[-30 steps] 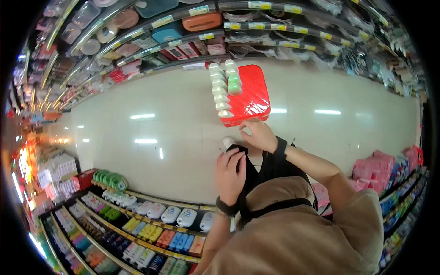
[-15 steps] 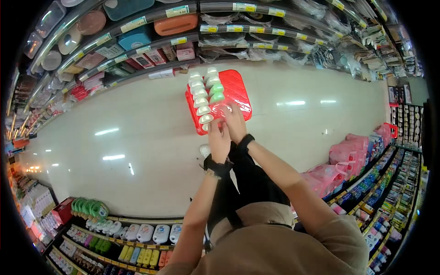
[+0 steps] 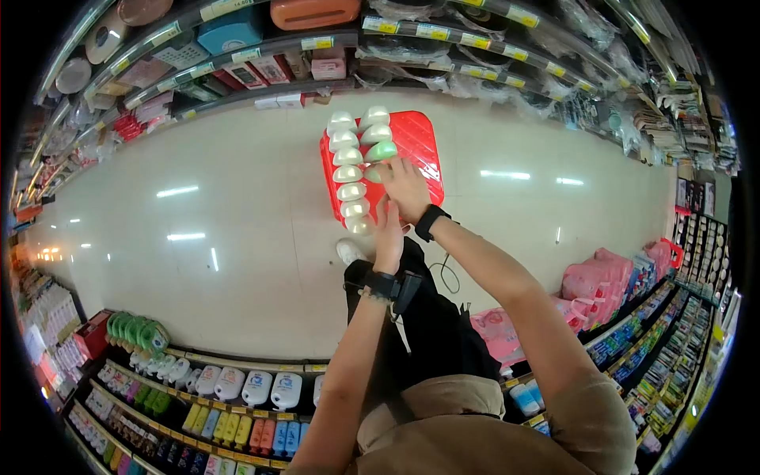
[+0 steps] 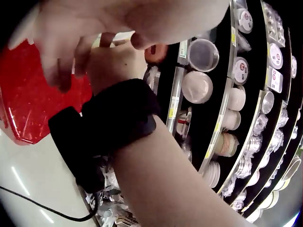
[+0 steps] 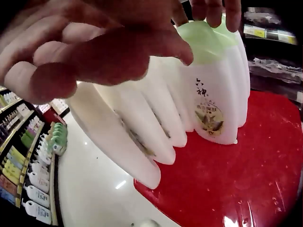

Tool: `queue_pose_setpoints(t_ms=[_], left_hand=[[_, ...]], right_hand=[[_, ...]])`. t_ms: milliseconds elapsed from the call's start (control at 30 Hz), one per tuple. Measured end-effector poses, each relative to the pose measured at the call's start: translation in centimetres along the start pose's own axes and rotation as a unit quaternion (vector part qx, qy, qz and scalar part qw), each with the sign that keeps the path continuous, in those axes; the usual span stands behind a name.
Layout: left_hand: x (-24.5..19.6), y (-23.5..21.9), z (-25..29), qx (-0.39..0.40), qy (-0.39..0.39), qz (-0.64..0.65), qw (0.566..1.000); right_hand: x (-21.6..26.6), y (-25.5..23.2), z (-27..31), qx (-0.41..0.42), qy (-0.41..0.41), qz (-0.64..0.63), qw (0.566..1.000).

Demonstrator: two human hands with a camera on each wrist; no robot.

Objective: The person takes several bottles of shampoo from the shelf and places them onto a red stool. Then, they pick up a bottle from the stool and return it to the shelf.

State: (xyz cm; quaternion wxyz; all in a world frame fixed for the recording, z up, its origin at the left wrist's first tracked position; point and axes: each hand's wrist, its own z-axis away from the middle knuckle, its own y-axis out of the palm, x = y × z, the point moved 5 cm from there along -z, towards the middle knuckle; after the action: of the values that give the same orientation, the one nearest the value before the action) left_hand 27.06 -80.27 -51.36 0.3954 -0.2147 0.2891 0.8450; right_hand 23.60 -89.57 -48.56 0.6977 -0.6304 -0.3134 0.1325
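Here, bottles (image 3: pixel 352 170) upright in row running away along red tray (image 3: pixel 416 142); right hand (image 3: pixel 405 186) fingertips on green-capped bottle (image 3: pixel 382 150); left hand (image 3: pixel 388 229) relaxed beside.

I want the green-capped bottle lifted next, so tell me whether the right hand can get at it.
Probably yes: the right hand is already at the green-capped bottle, its fingers over the cap, with nothing between them; white bottles stand close beside it.
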Motion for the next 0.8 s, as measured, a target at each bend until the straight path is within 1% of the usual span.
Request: queue_pose_setpoints(t_ms=[67, 100, 133, 167, 200, 267, 300, 367, 400, 433, 467, 500, 600, 633, 667, 733, 767, 800], left_hand=[[0.4, 0.3, -0.1, -0.017, -0.016, -0.003, 1.0], [1.4, 0.2, -0.5, -0.001, -0.041, 0.02, 0.999], [3.0, -0.5, -1.2, 0.014, -0.067, 0.043, 0.997], [3.5, -0.4, -1.3, 0.03, -0.09, 0.065, 0.993], [3.9, -0.4, -1.4, 0.034, -0.08, 0.073, 0.994], [3.9, 0.1, -1.0, 0.041, -0.058, 0.088, 0.994], [4.0, 0.2, -0.8, 0.035, -0.063, 0.095, 0.993], [4.2, 0.4, -0.4, 0.023, -0.068, 0.113, 0.991], [4.9, 0.3, -0.3, 0.015, -0.092, 0.141, 0.986], [6.4, -0.2, -0.5, 0.007, -0.115, 0.17, 0.979], [7.9, -0.8, -0.6, -0.001, -0.138, 0.199, 0.97], [9.1, -1.3, -0.3, 0.01, -0.146, 0.237, 0.96], [11.0, -2.0, 1.4, -0.018, -0.173, 0.231, 0.957], [9.8, -1.4, 3.1, -0.025, -0.175, 0.201, 0.963], [10.1, -1.4, 3.7, 0.021, -0.193, 0.213, 0.958], [10.4, -2.1, 5.6, 0.072, -0.223, 0.161, 0.959], [10.4, -2.6, 6.3, 0.088, -0.229, 0.155, 0.957], [10.2, -3.2, 7.4, 0.121, -0.208, 0.115, 0.964]], right_hand=[[0.0, 0.3, 0.2, 0.004, -0.015, -0.012, 1.0], [0.0, 0.3, 0.4, 0.007, -0.021, -0.018, 1.0], [-0.2, 1.0, 0.5, 0.017, -0.043, -0.044, 0.998], [-0.6, 2.0, 0.4, 0.025, -0.066, -0.071, 0.995], [-0.8, 2.8, 0.5, 0.034, -0.088, -0.098, 0.991], [-1.2, 2.1, 1.1, 0.029, -0.074, -0.068, 0.995], [-1.4, 1.6, 1.6, 0.027, -0.067, -0.053, 0.996], [-2.0, 0.6, 2.3, 0.083, -0.052, -0.064, 0.993], [-2.3, 0.0, 2.7, 0.111, -0.046, -0.068, 0.99], [-2.5, -0.8, 3.4, 0.118, -0.05, -0.088, 0.988], [-2.8, -0.9, 4.4, 0.086, -0.091, -0.076, 0.989], [-2.7, -2.3, 5.2, 0.118, -0.094, -0.082, 0.985], [-1.9, -7.1, 7.9, 0.204, -0.123, -0.097, 0.966], [-1.8, -8.3, 8.9, 0.201, -0.121, -0.131, 0.963], [-1.3, -9.9, 9.7, 0.172, -0.135, -0.157, 0.963], [-0.1, -12.5, 11.0, 0.172, -0.15, -0.177, 0.957], [0.6, -13.4, 11.5, 0.183, -0.161, -0.182, 0.953], [1.4, -14.2, 12.0, 0.194, -0.173, -0.188, 0.947]])
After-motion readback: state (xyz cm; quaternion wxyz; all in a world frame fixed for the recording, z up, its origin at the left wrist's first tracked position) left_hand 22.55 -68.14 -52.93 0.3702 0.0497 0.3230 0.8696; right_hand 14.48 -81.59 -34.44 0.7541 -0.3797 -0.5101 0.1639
